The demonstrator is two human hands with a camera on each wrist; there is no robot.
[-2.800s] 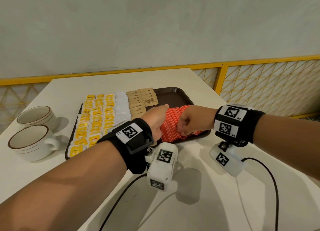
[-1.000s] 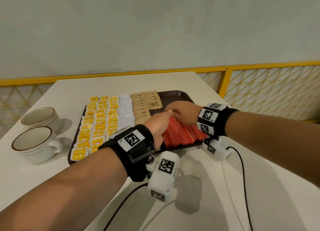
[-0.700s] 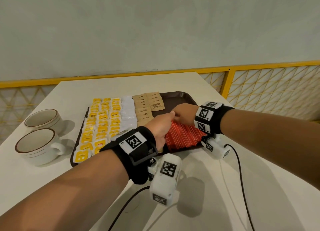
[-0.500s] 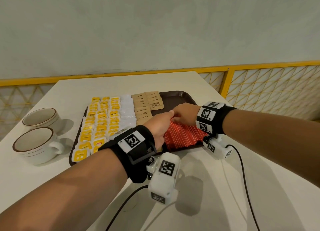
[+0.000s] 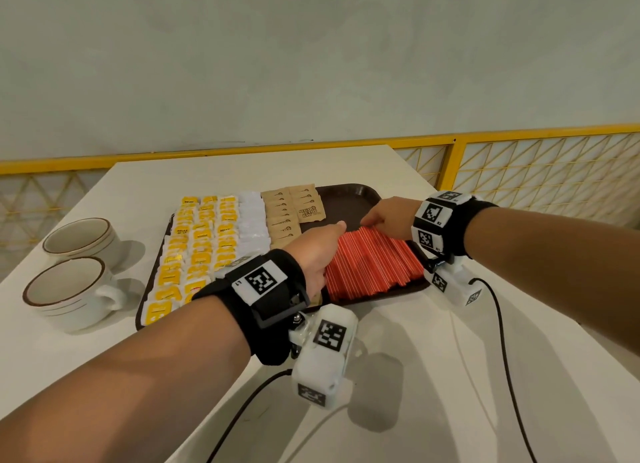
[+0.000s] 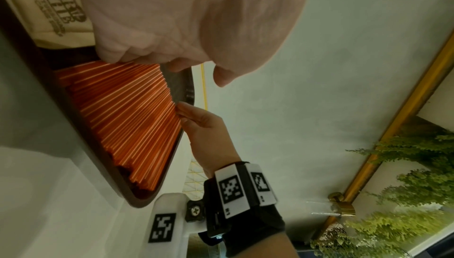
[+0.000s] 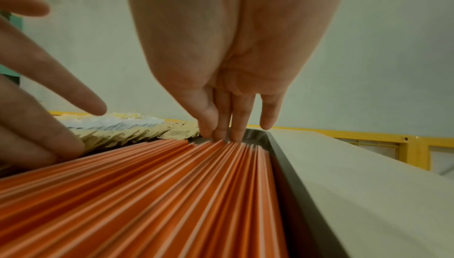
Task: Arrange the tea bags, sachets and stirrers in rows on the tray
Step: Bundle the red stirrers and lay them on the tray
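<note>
Three straight fingertips of the right hand press the far ends of the red stirrers, holding nothing. The left hand, fingers extended and loose, rests at the stirrers' left edge, gripping nothing. Stirrers fill the tray's right part, beside brown sachets, white sachets and yellow tea bags. Two cups stand left of the tray.

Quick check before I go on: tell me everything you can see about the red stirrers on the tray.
The stirrers are thin red-orange sticks with pale stripes, seemingly plastic, lying flat side by side in a dense, slightly fanned bed. They fill the near right part of the brown tray, right of the brown sachets. The right hand touches their far ends with straight fingertips; the left hand rests at their left edge. Their near ends look uneven.
</note>
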